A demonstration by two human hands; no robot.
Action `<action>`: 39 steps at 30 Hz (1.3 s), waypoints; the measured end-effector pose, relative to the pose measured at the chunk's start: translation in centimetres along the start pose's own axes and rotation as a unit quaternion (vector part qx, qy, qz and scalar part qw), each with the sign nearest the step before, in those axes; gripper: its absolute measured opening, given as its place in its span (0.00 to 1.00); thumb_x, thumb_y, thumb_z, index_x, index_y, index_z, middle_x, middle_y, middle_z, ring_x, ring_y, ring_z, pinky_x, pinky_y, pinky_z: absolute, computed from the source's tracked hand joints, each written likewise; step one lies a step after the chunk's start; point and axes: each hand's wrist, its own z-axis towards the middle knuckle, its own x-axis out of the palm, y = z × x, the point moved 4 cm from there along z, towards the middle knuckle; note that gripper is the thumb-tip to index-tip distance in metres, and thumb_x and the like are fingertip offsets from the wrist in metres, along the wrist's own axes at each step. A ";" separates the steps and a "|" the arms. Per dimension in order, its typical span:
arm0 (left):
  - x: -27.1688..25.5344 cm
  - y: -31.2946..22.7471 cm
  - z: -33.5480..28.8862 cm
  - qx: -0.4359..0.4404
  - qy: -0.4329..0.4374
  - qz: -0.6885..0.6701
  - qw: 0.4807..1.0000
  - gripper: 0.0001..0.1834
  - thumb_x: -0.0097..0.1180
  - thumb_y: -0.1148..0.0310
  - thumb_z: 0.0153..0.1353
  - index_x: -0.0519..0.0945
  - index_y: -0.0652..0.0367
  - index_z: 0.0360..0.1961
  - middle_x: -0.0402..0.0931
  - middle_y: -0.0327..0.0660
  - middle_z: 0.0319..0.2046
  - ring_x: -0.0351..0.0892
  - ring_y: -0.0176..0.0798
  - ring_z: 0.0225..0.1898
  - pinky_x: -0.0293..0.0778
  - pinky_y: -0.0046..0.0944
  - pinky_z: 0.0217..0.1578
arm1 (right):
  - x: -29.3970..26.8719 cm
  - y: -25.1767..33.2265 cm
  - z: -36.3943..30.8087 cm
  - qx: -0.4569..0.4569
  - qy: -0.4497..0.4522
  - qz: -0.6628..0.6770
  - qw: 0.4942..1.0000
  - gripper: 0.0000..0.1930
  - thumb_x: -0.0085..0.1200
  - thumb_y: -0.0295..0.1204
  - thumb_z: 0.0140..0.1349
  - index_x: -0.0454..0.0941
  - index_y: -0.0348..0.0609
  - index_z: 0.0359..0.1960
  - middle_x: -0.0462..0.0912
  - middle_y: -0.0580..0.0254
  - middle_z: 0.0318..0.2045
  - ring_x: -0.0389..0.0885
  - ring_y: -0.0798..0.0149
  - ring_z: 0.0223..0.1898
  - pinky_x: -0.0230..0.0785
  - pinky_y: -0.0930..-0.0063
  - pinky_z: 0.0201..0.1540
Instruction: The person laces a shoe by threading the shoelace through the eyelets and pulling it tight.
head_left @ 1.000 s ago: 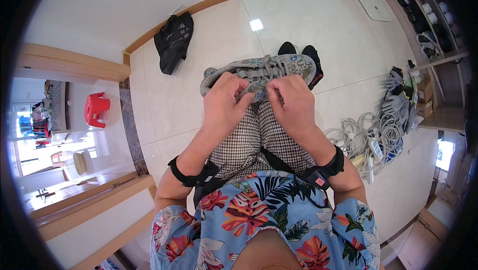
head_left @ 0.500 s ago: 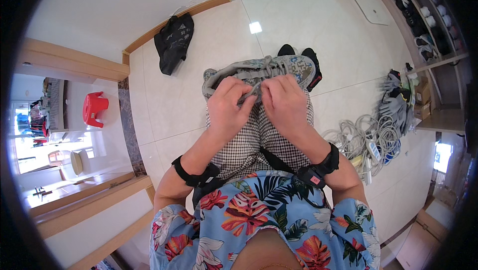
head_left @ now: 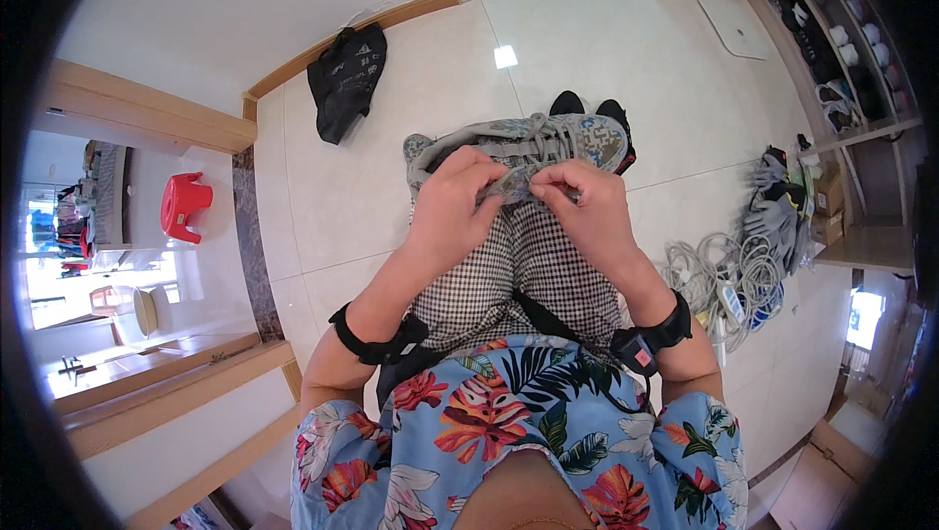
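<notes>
Fingers: in the head view the fingers (head_left: 509,178) of both hands are pinched narrow on the laces of a grey sneaker (head_left: 518,144).
Left hand: the left hand (head_left: 452,199) curls over the heel half of the shoe, thumb and forefinger closed on a lace end.
Right hand: the right hand (head_left: 579,202) mirrors it just beside, fingertips closed on lace near the shoe's middle; the two hands almost touch.
Sneaker axis: its long axis runs left to right across the picture, heel opening toward the person's left, toe toward the right, laced top facing up.
Sneaker place: it rests on the person's lap, at the knees, over checked shorts (head_left: 509,276).
Wrists: a black band wraps each wrist.
Floor: pale glossy tiles (head_left: 391,188), with a black bag (head_left: 344,78) lying near the wall at upper left.
Right side: a tangle of white cables (head_left: 719,276) and grey gloves (head_left: 778,202) lie on the floor beside a shoe shelf (head_left: 841,41).
Left side: a red stool (head_left: 182,205) stands beyond a wooden ledge.
</notes>
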 end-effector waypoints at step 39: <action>1.3 -0.8 -1.7 0.250 -0.136 0.160 0.945 0.15 0.67 0.78 0.45 0.86 0.64 0.38 0.80 0.43 0.35 0.79 0.49 0.44 0.76 0.45 0.43 | 0.3 3.1 5.8 -0.069 0.003 0.209 0.975 0.05 0.55 0.26 0.68 0.75 0.37 0.37 0.72 0.68 0.29 0.69 0.75 0.27 0.64 0.79 0.31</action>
